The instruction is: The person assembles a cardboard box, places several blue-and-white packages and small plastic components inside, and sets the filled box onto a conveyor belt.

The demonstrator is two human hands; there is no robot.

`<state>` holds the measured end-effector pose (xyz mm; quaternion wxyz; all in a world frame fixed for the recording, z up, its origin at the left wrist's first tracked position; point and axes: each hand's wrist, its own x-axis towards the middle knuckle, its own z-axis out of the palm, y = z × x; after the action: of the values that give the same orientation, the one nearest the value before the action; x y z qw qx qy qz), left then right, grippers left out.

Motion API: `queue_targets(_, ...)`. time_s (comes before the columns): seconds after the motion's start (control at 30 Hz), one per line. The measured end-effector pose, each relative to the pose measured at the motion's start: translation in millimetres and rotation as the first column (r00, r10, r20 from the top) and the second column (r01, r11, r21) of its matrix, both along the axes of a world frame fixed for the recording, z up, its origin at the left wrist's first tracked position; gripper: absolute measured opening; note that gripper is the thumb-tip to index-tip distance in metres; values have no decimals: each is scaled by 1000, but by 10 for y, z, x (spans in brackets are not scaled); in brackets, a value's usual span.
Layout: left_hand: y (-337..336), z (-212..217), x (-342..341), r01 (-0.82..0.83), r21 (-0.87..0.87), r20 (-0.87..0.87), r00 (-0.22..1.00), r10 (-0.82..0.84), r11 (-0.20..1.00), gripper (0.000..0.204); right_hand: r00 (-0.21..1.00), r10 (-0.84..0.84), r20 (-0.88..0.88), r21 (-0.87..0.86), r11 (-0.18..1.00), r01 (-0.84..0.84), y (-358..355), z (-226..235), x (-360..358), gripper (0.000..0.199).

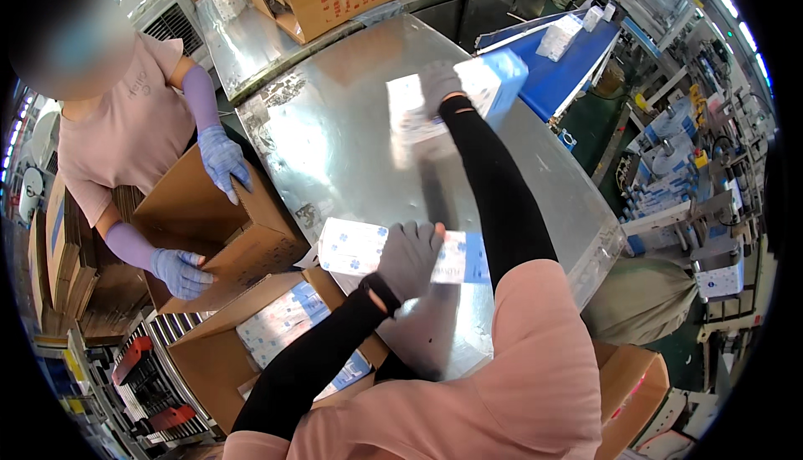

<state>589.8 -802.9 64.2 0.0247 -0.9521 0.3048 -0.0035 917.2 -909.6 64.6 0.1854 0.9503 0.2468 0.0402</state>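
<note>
Pack 1 (358, 247) (flower-printed, lettered): left fingers (410, 232) grasping; pack 2 (481, 82) (blurred): right fingers (437, 77) grasping.

Tube lights (726, 2) glow above a green floor (679, 350) and metal table (335, 138).

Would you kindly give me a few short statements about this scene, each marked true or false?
1. The left hand touches a white-and-blue package on the metal table. True.
2. White packages sit on the blue conveyor belt. True.
3. The right hand is on that belt. False: the right hand is on blurred white-and-blue packaging at the table.
4. A co-worker's gloved hands are on an open cardboard box. True.
5. The open carton beside the left forearm has nothing in it. False: the carton holds white-and-blue packages.
</note>
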Motion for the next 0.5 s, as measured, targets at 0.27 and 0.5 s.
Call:
queue_targets(0.27,48,-22,-268,47,-120,62,997,-39,992,60,929,-213,-302,431,839,332,-682,93,-1722,108)
queue_targets(0.5,817,1173,-1202,149,-782,209,977,29,605,61,818,-443,-367,636,522,569,-2243,-274,-2505,93)
